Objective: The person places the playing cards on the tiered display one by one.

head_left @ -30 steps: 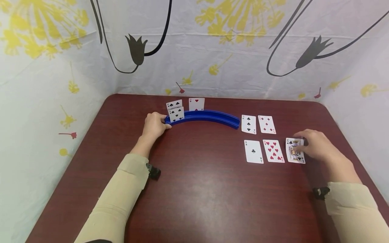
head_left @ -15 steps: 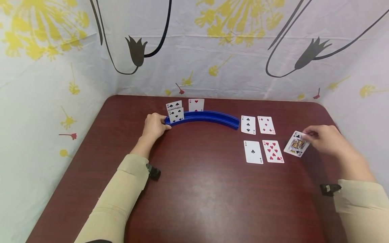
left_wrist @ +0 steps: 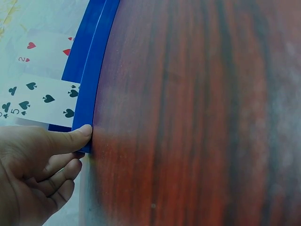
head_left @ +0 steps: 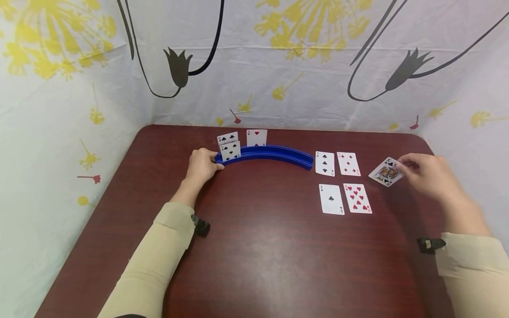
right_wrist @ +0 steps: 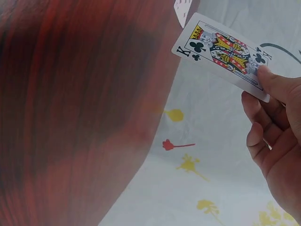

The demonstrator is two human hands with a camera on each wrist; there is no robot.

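My right hand [head_left: 427, 174] pinches a king of clubs [head_left: 385, 173] near one corner and holds it raised over the table's right side. In the right wrist view, the thumb lies on the face of the king of clubs [right_wrist: 225, 54], with fingers behind it. At the far left, my left hand [head_left: 202, 165] pinches the end of a curved blue card rack [head_left: 278, 153] between thumb and fingers. Standing in the rack are a five of spades [left_wrist: 44, 100] in front, a clubs card [head_left: 228, 137] partly hidden behind it, and a two of hearts [head_left: 256, 138].
Right of the rack, a three of clubs [head_left: 325, 164] and a diamonds card [head_left: 348, 164] lie face up. Below them lie an ace of clubs [head_left: 331, 199] and a hearts card [head_left: 358, 198]. Patterned white cloth [head_left: 246, 79] stands behind the reddish-brown table [head_left: 270, 247].
My right hand has picked the king of clubs up from the right end of the lower row, moved it away toward the back and turned it. The left hand and rack stay put.
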